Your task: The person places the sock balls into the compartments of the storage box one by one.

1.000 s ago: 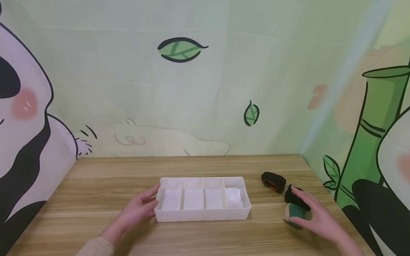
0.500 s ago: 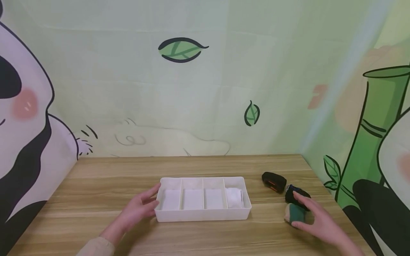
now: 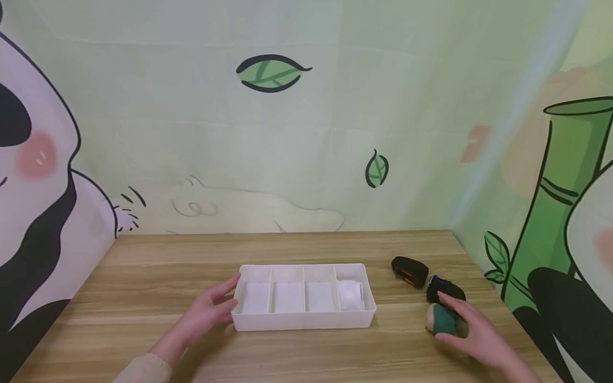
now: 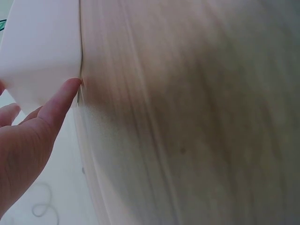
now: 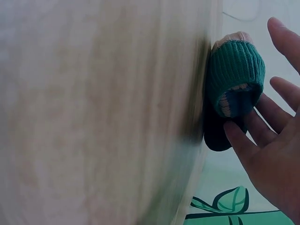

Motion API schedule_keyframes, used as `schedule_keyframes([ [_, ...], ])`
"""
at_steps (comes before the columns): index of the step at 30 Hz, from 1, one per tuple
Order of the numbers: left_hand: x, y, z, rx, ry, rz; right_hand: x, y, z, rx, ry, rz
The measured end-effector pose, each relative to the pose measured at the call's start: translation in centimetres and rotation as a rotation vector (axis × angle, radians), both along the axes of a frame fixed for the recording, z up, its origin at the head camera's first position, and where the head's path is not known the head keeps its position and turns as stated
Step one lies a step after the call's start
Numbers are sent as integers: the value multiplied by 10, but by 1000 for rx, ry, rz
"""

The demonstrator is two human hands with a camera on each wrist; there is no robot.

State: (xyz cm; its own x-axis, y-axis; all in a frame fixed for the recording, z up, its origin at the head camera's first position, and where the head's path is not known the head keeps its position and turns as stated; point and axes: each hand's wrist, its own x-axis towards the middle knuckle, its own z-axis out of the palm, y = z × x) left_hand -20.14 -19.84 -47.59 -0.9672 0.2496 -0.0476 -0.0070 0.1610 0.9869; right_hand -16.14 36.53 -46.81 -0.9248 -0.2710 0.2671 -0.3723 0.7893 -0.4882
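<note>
In the head view, a white four-compartment tray (image 3: 303,319) sits at the middle of the wooden table (image 3: 143,287). A folded white sock (image 3: 350,294) lies in its rightmost compartment; the other three show only white. The left hand (image 3: 208,311) rests at the tray's 9 o'clock end, its fingers relaxed and straight, touching the wall. At the tray's 3 o'clock, the right hand (image 3: 471,332) lies with released fingers against a rolled green sock (image 3: 439,318). A rolled dark sock (image 3: 444,290) sits at the green one's 12 o'clock, touching it, and a black-and-orange roll (image 3: 408,271) lies just beyond.

The left wrist view shows one fingertip (image 4: 70,89) touching the tray's corner (image 4: 42,51).

The right wrist view shows straight fingers (image 5: 243,140) touching the green sock (image 5: 234,75), grasping nothing.
</note>
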Motion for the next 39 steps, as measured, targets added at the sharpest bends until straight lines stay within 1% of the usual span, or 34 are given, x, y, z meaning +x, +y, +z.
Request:
schedule_keyframes([
  [4, -1, 1, -1, 4, -6, 4, -1, 1, -2, 21, 15, 1],
  [6, -1, 0, -1, 5, 6, -8, -2, 2, -3, 25, 29, 8],
  [11, -1, 0, -2, 12, 7, -13, -4, 2, -6, 44, 58, 17],
  [17, -1, 0, -1, 12, 10, -14, -5, -1, -7, 35, 94, 61],
  [20, 0, 0, 0, 4, 20, -19, -5, -2, -6, 43, 70, 64],
  [22, 0, 0, 0, 2, 25, -22, -5, -3, -5, 51, 30, 57],
  [25, -1, 0, -1, 6, 18, -16, -5, -4, -5, 57, -27, 46],
  [27, -1, 0, -2, 14, 7, -9, -6, -4, -4, 62, -49, 45],
  [33, -3, 1, -4, 18, 5, -3, -7, -4, -5, 87, -63, 54],
  [39, -3, 1, -4, 20, 0, 5, -9, -3, -5, 75, -60, 83],
])
